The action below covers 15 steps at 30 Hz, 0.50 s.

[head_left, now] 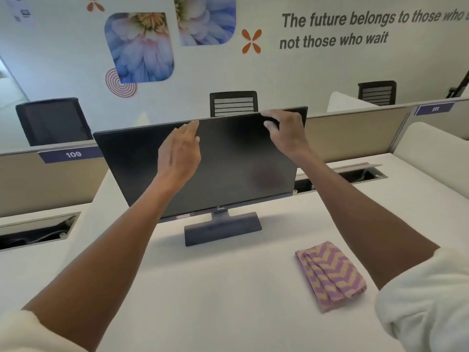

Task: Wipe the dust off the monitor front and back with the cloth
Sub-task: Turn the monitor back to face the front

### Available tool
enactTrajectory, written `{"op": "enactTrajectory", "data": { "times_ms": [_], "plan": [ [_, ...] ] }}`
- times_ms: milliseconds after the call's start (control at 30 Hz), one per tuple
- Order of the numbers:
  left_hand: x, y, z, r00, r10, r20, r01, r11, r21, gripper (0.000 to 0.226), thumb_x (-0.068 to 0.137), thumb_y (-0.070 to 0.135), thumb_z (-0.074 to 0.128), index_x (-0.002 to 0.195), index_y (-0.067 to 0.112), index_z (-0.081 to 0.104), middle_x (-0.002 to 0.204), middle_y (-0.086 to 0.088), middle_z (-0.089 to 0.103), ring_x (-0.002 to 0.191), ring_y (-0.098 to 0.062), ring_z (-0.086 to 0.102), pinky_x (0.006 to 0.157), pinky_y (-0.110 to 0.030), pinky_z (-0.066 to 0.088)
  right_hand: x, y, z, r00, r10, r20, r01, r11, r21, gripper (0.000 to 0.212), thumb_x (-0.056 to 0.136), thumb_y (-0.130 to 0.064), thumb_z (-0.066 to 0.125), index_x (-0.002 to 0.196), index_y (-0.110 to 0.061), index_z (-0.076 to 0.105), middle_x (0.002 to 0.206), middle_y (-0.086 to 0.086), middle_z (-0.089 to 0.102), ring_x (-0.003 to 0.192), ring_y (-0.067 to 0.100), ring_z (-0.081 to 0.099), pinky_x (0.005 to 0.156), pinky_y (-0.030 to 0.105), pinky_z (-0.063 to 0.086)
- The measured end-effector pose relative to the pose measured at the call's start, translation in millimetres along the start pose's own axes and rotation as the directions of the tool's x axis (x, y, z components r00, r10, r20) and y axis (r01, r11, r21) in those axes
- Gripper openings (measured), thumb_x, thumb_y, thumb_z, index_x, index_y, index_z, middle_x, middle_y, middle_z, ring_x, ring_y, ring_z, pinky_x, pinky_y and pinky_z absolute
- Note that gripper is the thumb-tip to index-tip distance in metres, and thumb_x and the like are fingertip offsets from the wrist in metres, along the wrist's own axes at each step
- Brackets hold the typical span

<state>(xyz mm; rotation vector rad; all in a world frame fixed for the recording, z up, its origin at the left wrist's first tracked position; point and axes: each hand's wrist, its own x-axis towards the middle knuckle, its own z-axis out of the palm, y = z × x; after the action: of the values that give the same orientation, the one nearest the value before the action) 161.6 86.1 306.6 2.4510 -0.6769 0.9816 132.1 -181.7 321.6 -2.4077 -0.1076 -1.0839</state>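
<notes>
On the white desk (228, 288) the dark monitor (203, 161) stands on its flat base (223, 231), screen toward the person, and both bare hands are up at its top edge with no wiping under way, so this reads as the handling step: positioning or turning the screen before the cloth comes into play. The right hand (284, 130) has its grip on the upper rim near the right corner, fingers curled over the top and the thumb on the front face. The left hand (179, 151) is released, fingers straight and together, reaching for the top edge near its middle; whether the fingertips are touching the bezel cannot be told. Behind the monitor runs a low beige partition (355, 133), close to the screen's back, so swinging the panel round to reach the rear looks tight on that side, while the near desk in front of the base offers far more room. To the right of the screen an open cable slot (360, 175) is cut into the desk, an edge to keep the base away from if it slides. The folded cloth (330, 275), purple and tan in a zigzag pattern, lies untouched on the desk to the right of the base, under the right forearm. The next move likely calls for one hand to steady the monitor and the other to drop back and pick the cloth up.
</notes>
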Motion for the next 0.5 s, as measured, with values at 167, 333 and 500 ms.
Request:
{"op": "enactTrajectory", "data": {
  "times_ms": [167,333,500],
  "plan": [
    [-56,35,34,0.996,-0.074,-0.041,0.066,0.981,-0.182,0.036,0.097,0.013,0.052,0.132,0.011,0.058,0.115,-0.011,0.07,0.101,-0.026,0.066,0.088,-0.039,0.055,-69,33,-12,0.995,0.094,0.03,-0.095,0.995,0.01,0.02,0.091,-0.008,0.063,0.108,-0.009,0.074,0.103,0.005,0.075,0.094,0.014,0.068,0.085,0.014,0.045],
    [-122,84,83,0.925,-0.274,0.262,0.359,0.855,-0.375,0.028,0.101,0.019,0.049,0.122,0.012,0.065,0.107,-0.004,0.073,0.091,-0.018,0.068,0.084,-0.029,0.055,-153,84,-9,0.879,0.405,0.253,-0.375,0.913,-0.161,0.011,0.082,-0.008,0.064,0.077,-0.008,0.074,0.077,0.002,0.073,0.07,0.017,0.064,0.069,0.027,0.051],
    [-182,134,134,0.724,-0.348,0.596,0.618,0.711,-0.335,0.02,0.093,0.012,0.054,0.103,0.014,0.072,0.095,0.0,0.074,0.082,-0.015,0.066,0.078,-0.026,0.052,-247,121,-10,0.542,0.639,0.546,-0.391,0.767,-0.509,0.023,0.078,-0.021,0.073,0.094,-0.006,0.067,0.097,0.009,0.07,0.092,0.03,0.067,0.076,0.031,0.052]
  ]
}}
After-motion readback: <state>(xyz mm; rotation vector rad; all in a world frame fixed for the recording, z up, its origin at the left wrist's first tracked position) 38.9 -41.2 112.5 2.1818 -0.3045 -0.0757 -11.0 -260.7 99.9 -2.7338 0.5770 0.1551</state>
